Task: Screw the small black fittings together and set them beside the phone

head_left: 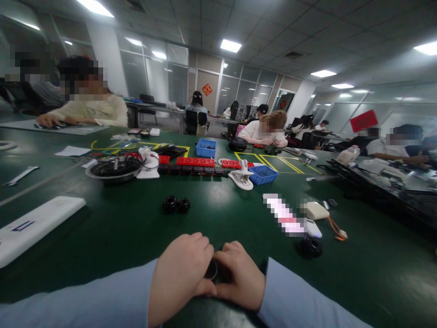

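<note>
At the near edge of the green table, my left hand (186, 269) and my right hand (239, 273) are close together. Their fingers and thumbs curl around a dark ring-shaped part (212, 269), gripping it from both sides. Only its curved rim shows between the fingers; the rest is hidden. Beyond my hands lie two black, round, ringed pieces, a larger one (170, 204) beside a smaller one (184, 205). Another black round piece (310, 247) rests to the right of my right hand.
A long white box (37, 228) lies at left. Across the table's middle are a metal bowl (112, 172) with black parts, a row of red bins (195, 162), and two blue baskets (262, 175) (205, 148). A phone and a cream pouch (316, 210) sit at right. People work opposite.
</note>
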`<state>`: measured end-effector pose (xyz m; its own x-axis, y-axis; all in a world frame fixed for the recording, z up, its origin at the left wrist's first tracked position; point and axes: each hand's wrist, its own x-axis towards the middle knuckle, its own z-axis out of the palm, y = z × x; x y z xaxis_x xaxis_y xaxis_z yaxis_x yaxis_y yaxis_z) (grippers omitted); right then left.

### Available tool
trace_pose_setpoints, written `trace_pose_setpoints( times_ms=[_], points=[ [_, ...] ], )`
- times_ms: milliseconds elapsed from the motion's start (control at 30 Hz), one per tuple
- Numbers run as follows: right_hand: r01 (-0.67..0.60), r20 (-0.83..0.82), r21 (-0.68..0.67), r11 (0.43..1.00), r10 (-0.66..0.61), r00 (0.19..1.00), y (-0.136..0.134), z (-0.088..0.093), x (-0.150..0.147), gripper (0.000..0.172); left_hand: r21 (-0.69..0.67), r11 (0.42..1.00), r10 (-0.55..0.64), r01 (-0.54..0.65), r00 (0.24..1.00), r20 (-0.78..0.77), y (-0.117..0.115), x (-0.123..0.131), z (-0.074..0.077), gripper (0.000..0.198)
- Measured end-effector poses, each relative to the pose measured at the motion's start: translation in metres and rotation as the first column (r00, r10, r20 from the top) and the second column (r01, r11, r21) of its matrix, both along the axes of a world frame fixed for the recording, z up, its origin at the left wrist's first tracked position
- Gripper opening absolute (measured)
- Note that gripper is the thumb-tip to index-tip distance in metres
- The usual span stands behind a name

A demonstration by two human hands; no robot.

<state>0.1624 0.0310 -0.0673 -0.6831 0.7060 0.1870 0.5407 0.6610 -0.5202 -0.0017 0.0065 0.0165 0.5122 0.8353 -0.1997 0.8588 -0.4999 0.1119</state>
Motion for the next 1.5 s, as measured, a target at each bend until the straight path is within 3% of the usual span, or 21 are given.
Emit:
trace_pose_setpoints(
  times_ms=[400,667,1000,1167,1500],
  points=[
    [0.109,0.065,-0.091,0.99,-0.103,0.993,0.005,0.003,-0.002,0.03,0.002,0.995,0.098,-0.099,0.994,0.048,0.02,0.002,-0.016,0.045],
    [0.127,0.092,-0.171,0.977,-0.112,0.989,0.006,0.009,-0.005,0.028,0.026,0.998,0.061,-0.063,0.995,0.076,0.026,0.0,-0.023,0.051],
    [0.127,0.112,-0.159,0.979,-0.11,0.988,0.003,0.012,-0.005,0.027,0.098,0.992,0.07,-0.078,0.994,0.087,0.021,0.002,-0.024,0.053],
    [0.101,0.094,-0.145,0.984,-0.088,0.992,0.001,0.013,-0.004,0.035,0.092,0.991,0.092,-0.098,0.993,0.071,0.02,0.004,-0.02,0.052],
    [0.103,0.121,-0.112,0.988,-0.089,0.989,0.004,0.01,-0.003,0.031,0.131,0.986,0.093,-0.102,0.993,0.073,0.017,0.005,-0.02,0.051]
  ],
)
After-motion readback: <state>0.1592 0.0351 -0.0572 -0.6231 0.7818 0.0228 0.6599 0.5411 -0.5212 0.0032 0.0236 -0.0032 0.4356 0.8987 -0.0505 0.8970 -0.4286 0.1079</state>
